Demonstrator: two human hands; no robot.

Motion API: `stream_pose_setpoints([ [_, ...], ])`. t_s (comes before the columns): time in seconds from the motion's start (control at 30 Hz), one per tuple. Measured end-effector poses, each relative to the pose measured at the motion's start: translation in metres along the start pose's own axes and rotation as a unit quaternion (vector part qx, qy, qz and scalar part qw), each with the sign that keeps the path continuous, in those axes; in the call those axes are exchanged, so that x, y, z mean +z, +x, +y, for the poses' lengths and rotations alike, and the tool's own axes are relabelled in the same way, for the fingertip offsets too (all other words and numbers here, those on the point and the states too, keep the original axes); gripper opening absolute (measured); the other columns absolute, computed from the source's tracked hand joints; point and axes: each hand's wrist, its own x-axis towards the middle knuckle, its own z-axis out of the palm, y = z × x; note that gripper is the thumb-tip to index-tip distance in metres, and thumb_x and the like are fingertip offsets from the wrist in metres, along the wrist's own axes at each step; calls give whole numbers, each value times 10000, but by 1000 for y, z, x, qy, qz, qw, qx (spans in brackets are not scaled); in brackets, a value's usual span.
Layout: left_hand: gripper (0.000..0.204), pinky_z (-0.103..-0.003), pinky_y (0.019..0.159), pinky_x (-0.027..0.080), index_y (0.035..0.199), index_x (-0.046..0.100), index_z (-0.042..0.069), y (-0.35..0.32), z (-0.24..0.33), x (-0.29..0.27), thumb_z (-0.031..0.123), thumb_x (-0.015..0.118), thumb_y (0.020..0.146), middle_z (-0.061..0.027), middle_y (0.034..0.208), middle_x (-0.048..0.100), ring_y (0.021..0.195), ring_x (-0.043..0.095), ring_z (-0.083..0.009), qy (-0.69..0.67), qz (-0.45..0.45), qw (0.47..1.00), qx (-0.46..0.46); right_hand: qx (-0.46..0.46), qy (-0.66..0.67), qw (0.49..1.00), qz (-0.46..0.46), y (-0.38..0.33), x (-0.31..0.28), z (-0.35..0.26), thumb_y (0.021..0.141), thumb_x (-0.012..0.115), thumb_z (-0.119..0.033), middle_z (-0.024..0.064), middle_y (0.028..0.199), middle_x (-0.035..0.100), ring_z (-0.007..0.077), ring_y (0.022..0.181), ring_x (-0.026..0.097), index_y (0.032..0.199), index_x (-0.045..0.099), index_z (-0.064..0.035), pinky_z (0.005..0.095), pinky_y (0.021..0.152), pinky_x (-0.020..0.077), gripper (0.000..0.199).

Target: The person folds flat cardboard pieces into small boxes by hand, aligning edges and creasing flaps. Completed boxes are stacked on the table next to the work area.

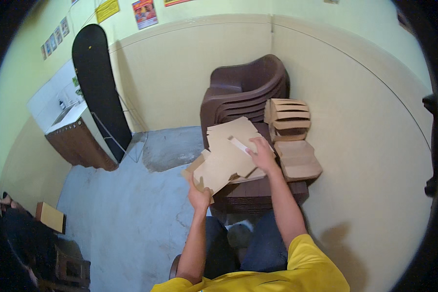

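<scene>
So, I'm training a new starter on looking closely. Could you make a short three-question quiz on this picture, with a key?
1. Multiple choice: which hand has its fingers at the white strip? A) left; B) right; C) neither.
2. True or false: the tall black board stands to the left of the brown chairs.
3. Fill in the blank: the left hand grips a flat sheet of ____ near its edge.

Key: 1. B, the right hand. 2. True. 3. Cardboard.
</scene>
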Motion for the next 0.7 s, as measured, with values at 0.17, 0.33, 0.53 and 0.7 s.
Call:
stream_pose_setpoints([
  [0.17,782,-451,904,615,1599,381,-124,-42,46,26,213,673,956,-299,1221,732,1126,745,-366,-53,-105,993,-31,-97,20,980,-170,-114,-33,-88,762,732,-25,165,1423,597,407,1356,538,1317,723,-100,498,1151,484,560],
  [0.33,747,-342,632,628,1670,255,-90,-73,62,35,116,522,1003,-240,1178,723,914,772,-230,-230,-242,935,-122,-49,-62,979,-185,-143,-53,-80,771,799,-30,146,1598,506,415,1532,384,1368,716,-139,496,1237,420,613],
  [0.53,793,-421,802,619,1695,311,17,-63,45,31,77,560,945,-251,1223,714,931,772,-297,-164,-324,931,33,-33,-84,974,-210,-130,-51,-52,936,733,-102,132,1495,572,392,1359,559,1245,656,-99,488,1105,511,318],
  [0.7,852,-468,896,587,1638,473,140,-58,49,6,1,662,819,-220,1294,632,956,706,-349,8,-83,985,153,-62,-34,984,-164,-121,-44,-41,1013,621,-96,174,1214,647,440,1167,628,1156,600,-69,520,977,535,147],
])
